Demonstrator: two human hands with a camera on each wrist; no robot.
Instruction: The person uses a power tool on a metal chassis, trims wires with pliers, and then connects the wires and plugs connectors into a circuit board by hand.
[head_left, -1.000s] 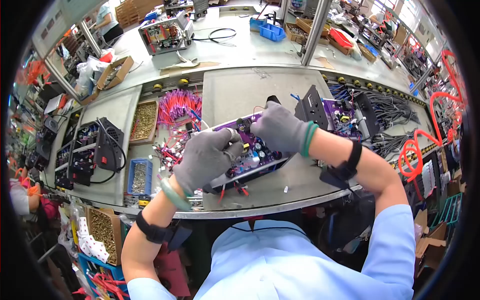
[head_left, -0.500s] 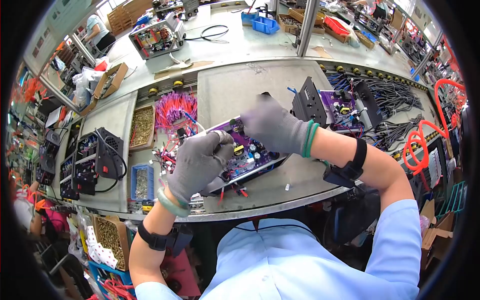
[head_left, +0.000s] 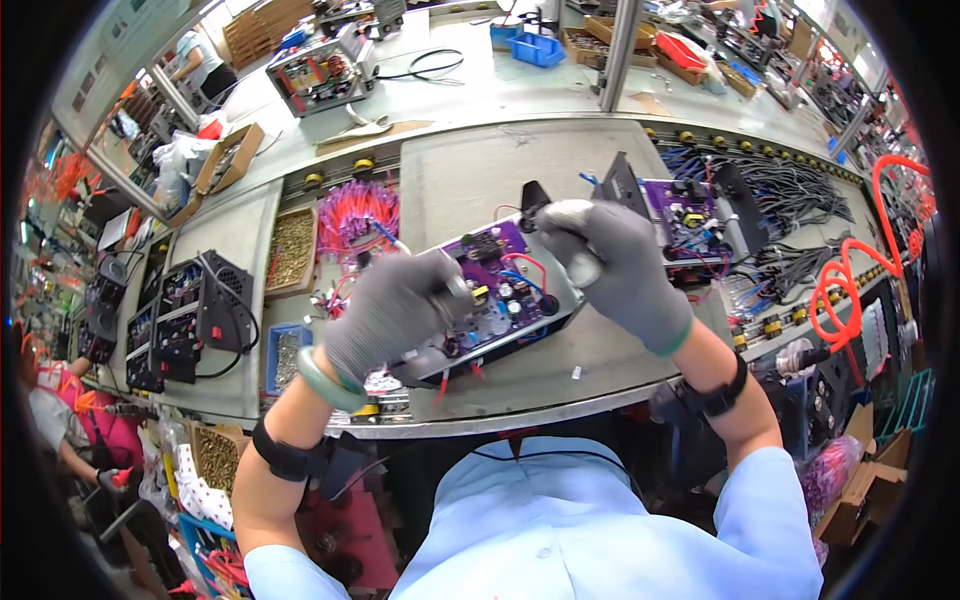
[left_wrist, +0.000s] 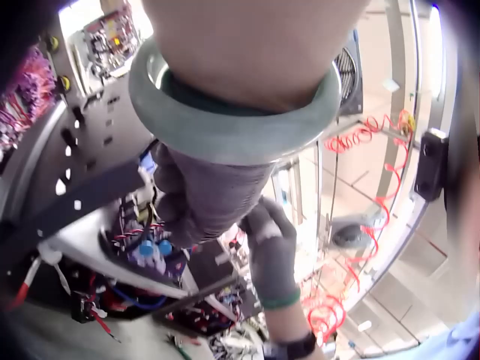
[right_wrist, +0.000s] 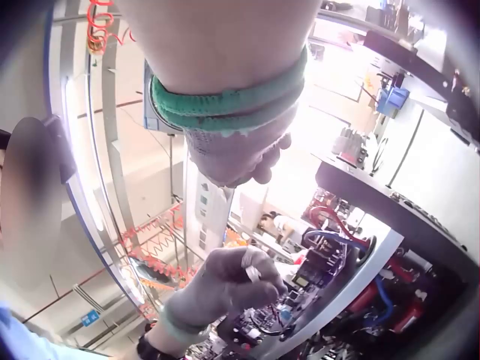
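Observation:
A purple circuit board (head_left: pixel 490 268) with several components and red wires sits in a long dark metal housing (head_left: pixel 500 345), lying at an angle on the bench. My gloved left hand (head_left: pixel 395 310) is over the board's left end, fingers curled inward; what its fingertips may hold is hidden. My gloved right hand (head_left: pixel 620 265) is raised at the housing's right end, with its fingers curled in and nothing seen between them. The right wrist view shows the left hand (right_wrist: pixel 232 285) beside the board. A red wire (head_left: pixel 525 260) arches over the board between the hands.
A second housing with a purple board (head_left: pixel 690 215) stands to the right, near bundles of dark cables (head_left: pixel 790 215). On the left are pink wires (head_left: pixel 358 212), a box of brass-coloured parts (head_left: pixel 292 240), a blue bin (head_left: pixel 288 350) and a black assembly (head_left: pixel 195 315).
My right hand has drawn back right and towards me from the board, uncovering the red wire and the housing's right end. My left hand stays over the left end, shifted slightly left.

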